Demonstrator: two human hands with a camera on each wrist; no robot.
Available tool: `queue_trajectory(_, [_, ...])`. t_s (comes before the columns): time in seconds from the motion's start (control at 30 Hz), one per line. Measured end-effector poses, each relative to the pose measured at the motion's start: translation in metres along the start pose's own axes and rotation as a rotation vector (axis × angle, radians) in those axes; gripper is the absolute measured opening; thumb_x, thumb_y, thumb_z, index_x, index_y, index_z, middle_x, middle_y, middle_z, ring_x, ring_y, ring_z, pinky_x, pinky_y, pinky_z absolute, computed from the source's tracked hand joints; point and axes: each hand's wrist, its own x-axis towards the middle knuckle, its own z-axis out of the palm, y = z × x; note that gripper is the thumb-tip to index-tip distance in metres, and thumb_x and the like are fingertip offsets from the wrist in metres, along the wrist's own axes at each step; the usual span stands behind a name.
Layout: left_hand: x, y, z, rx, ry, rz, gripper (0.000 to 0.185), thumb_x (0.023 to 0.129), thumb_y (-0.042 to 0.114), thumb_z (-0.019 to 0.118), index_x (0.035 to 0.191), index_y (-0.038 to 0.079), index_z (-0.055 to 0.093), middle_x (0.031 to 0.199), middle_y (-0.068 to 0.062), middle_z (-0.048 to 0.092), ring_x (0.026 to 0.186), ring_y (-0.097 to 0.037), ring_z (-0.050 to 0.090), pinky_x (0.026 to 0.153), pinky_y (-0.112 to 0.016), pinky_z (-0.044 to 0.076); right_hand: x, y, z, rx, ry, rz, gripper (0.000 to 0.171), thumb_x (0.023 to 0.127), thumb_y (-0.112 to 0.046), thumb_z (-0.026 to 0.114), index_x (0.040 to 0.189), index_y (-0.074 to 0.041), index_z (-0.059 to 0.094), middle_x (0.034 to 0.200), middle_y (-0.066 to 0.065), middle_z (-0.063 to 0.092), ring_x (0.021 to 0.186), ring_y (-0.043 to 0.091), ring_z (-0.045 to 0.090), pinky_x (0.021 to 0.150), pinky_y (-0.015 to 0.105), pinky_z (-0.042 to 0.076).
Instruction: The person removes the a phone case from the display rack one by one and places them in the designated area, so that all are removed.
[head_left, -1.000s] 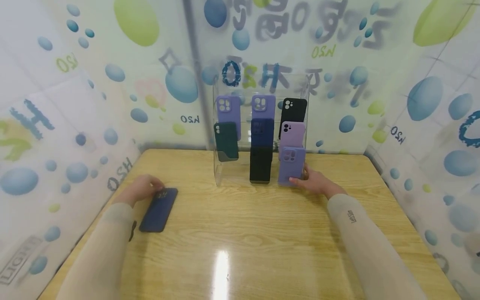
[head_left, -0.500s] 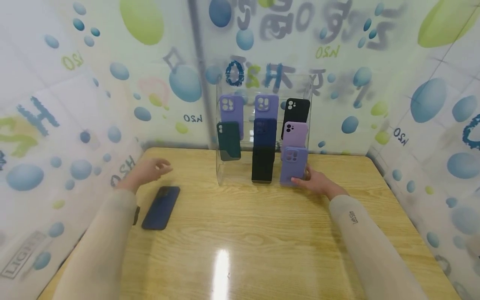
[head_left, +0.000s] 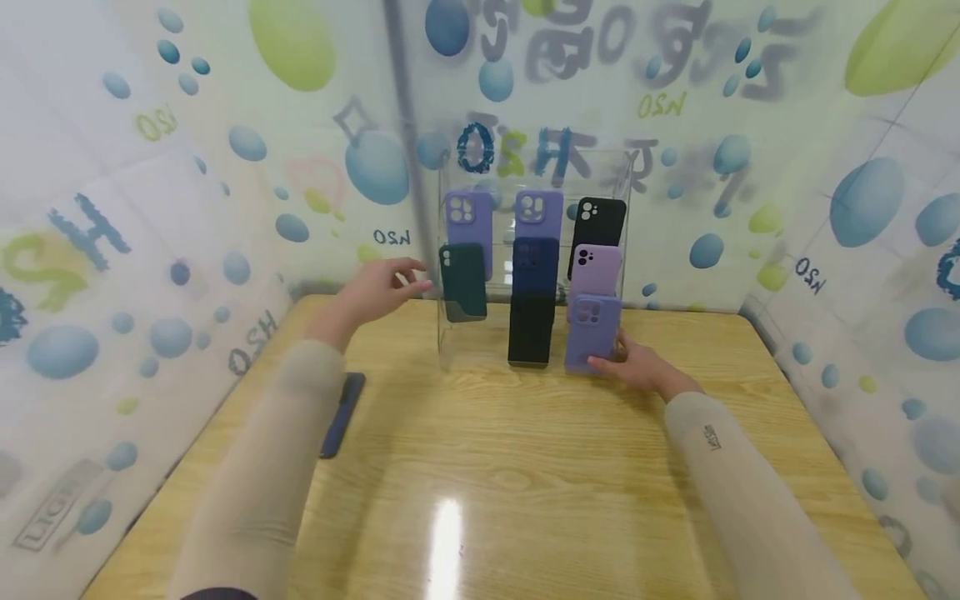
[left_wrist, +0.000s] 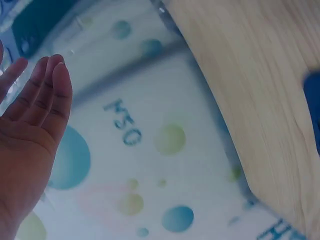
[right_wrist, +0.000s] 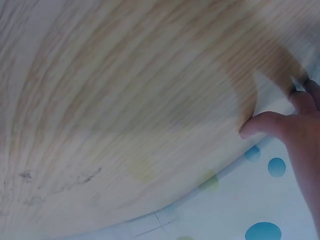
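A clear acrylic rack at the table's far side holds several phone cases in purple, black, navy and dark green. My left hand hovers in the air with straight fingers, just left of the dark green case and holding nothing. The left wrist view shows the same open left hand near that green case. My right hand grips the bottom right purple case at its lower right edge, thumb in front. A navy case lies flat on the table, partly hidden by my left forearm.
The wooden table is boxed in by bubble-print walls on the left, back and right. In the right wrist view my right thumb sits low beside the table's edge.
My left hand let go of the navy case, rose off the table and moved right and forward to the rack's left side. The right hand stayed on the purple case.
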Motion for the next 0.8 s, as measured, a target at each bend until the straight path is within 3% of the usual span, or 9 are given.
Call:
queue_trajectory(0.17, [0.015, 0.035, 0.025, -0.097, -0.010, 0.059, 0.053, 0.094, 0.056, 0.056, 0.135, 0.022, 0.057, 0.104, 0.002, 0.063, 0.087, -0.021, 0.065, 0.076, -0.037, 0.053, -0.002, 0.001, -0.001, -0.003, -0.003, 0.002, 0.115, 0.081, -0.079, 0.051, 0.159, -0.017, -0.007, 0.157, 0.028, 0.025, 0.144, 0.049, 0.025, 0.114, 0.065, 0.024])
queue_trajectory(0.3, [0.026, 0.057, 0.042, -0.167, -0.016, 0.066, 0.057, 0.093, 0.059, 0.055, 0.139, 0.026, 0.053, 0.105, 0.004, 0.064, 0.089, -0.026, 0.068, 0.076, -0.037, 0.054, -0.001, 0.001, -0.001, 0.014, 0.008, -0.016, 0.114, 0.082, -0.077, 0.054, 0.159, -0.017, -0.005, 0.155, 0.029, 0.030, 0.143, 0.049, 0.027, 0.114, 0.065, 0.025])
queue_trajectory(0.4, [0.033, 0.071, 0.056, -0.196, -0.013, 0.067, 0.054, 0.094, 0.056, 0.056, 0.140, 0.029, 0.051, 0.105, 0.006, 0.065, 0.088, -0.022, 0.068, 0.077, -0.036, 0.055, -0.001, 0.000, -0.001, 0.012, 0.010, -0.018, 0.113, 0.082, -0.076, 0.054, 0.159, -0.016, -0.004, 0.154, 0.029, 0.031, 0.143, 0.049, 0.028, 0.114, 0.064, 0.026])
queue_trajectory(0.6, [0.045, 0.086, 0.083, -0.177, -0.040, 0.027, 0.054, 0.096, 0.049, 0.058, 0.144, 0.027, 0.047, 0.107, 0.002, 0.067, 0.079, -0.015, 0.066, 0.073, -0.034, 0.054, 0.000, -0.001, -0.001, 0.012, 0.007, -0.016, 0.113, 0.083, -0.076, 0.054, 0.159, -0.016, -0.004, 0.154, 0.030, 0.031, 0.143, 0.049, 0.029, 0.114, 0.064, 0.026])
queue_trajectory(0.8, [0.053, 0.086, 0.107, -0.178, -0.077, -0.051, 0.055, 0.095, 0.044, 0.060, 0.146, 0.029, 0.045, 0.112, -0.001, 0.067, 0.088, -0.024, 0.069, 0.077, -0.033, 0.056, 0.001, 0.001, -0.001, 0.010, 0.003, -0.018, 0.113, 0.083, -0.076, 0.054, 0.159, -0.017, -0.006, 0.154, 0.029, 0.030, 0.143, 0.049, 0.028, 0.114, 0.064, 0.024])
